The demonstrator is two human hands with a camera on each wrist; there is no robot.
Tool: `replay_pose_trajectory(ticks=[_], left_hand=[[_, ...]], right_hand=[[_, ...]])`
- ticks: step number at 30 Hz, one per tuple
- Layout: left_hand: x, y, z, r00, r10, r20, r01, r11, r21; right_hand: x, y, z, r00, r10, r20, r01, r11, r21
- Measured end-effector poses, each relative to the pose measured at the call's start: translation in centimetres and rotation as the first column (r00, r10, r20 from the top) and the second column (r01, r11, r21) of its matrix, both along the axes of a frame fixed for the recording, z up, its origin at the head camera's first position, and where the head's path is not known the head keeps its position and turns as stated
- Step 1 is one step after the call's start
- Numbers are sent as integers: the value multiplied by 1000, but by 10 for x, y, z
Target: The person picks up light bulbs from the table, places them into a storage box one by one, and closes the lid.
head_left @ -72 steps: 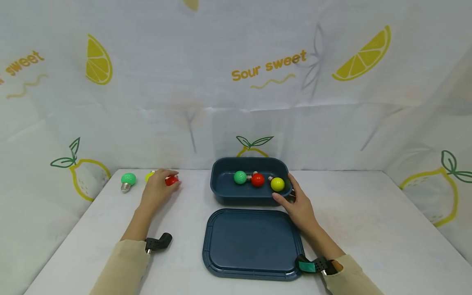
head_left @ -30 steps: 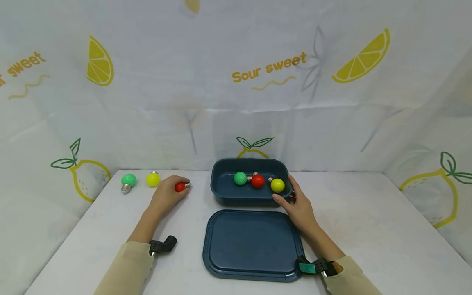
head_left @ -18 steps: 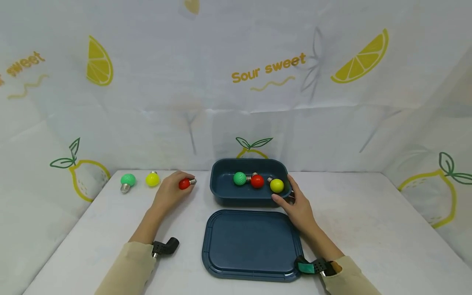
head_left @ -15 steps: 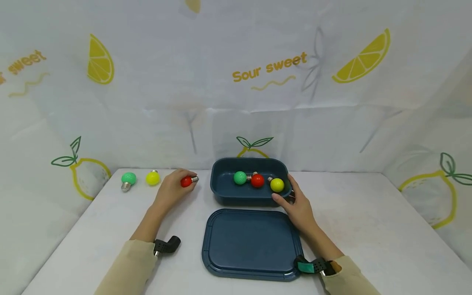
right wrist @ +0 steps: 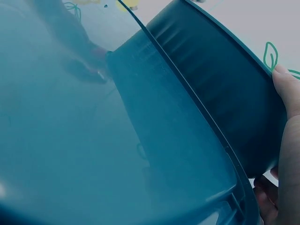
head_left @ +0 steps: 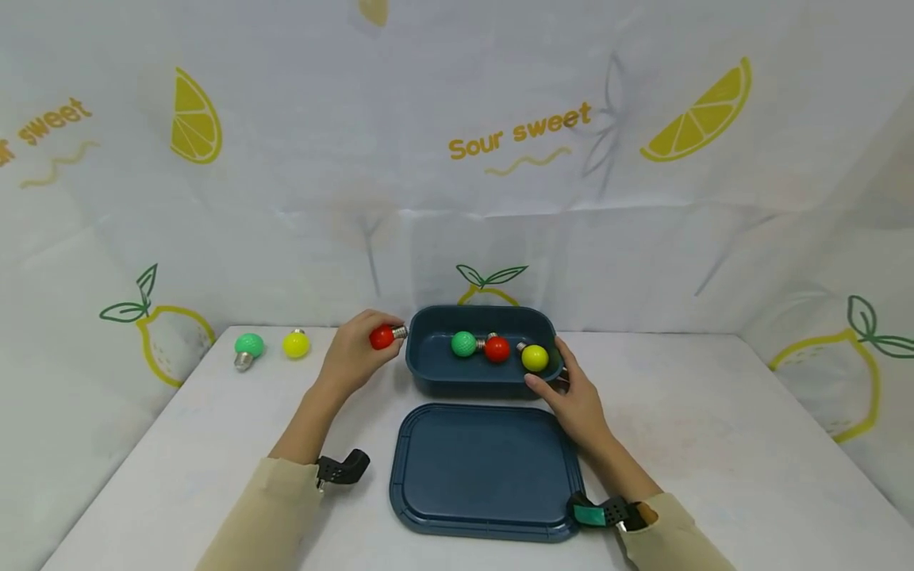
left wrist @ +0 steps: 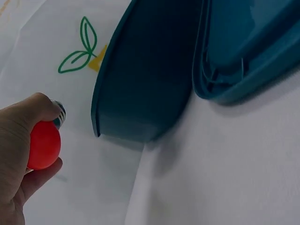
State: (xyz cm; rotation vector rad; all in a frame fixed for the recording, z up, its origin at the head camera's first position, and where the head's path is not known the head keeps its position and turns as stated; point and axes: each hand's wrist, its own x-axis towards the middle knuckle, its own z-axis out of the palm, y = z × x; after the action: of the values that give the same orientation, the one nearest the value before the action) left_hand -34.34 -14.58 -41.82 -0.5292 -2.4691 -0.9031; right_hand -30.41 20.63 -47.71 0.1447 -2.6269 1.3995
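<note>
My left hand pinches a red light bulb between thumb and fingers, its metal screw base pointing right. It is raised just off the left end of a dark blue box. In the left wrist view the red bulb shows clear of the box wall. Inside the box lie a green bulb, another red bulb and a yellow bulb. My right hand grips the box's right end, thumb at the front rim, fingers round the side.
A dark blue lid lies flat on the white table, in front of the box. Toward the table's back left are a green bulb and a yellow bulb. A printed white sheet hangs behind the table.
My left hand has picked up the red bulb from the back left, carried it rightward and lifted it up beside the box. The right hand has stayed on the box.
</note>
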Motion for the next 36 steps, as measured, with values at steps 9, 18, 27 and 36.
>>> replay_pose_trajectory(ticks=[9, 18, 27, 36], left_hand=[[-8, 37, 11, 998, 36, -43, -33, 997, 68], [-12, 73, 8, 998, -58, -39, 62, 994, 94], [-11, 88, -5, 993, -117, 35, 112, 986, 121], [-8, 95, -14, 980, -66, 190, 71, 997, -21]], right_hand=[[2, 0, 2, 1000, -3, 5, 3, 1000, 3], [1, 1, -1, 1000, -4, 8, 4, 1000, -1], [0, 0, -2, 1000, -10, 7, 10, 1000, 18], [1, -1, 0, 1000, -14, 8, 14, 1000, 9]])
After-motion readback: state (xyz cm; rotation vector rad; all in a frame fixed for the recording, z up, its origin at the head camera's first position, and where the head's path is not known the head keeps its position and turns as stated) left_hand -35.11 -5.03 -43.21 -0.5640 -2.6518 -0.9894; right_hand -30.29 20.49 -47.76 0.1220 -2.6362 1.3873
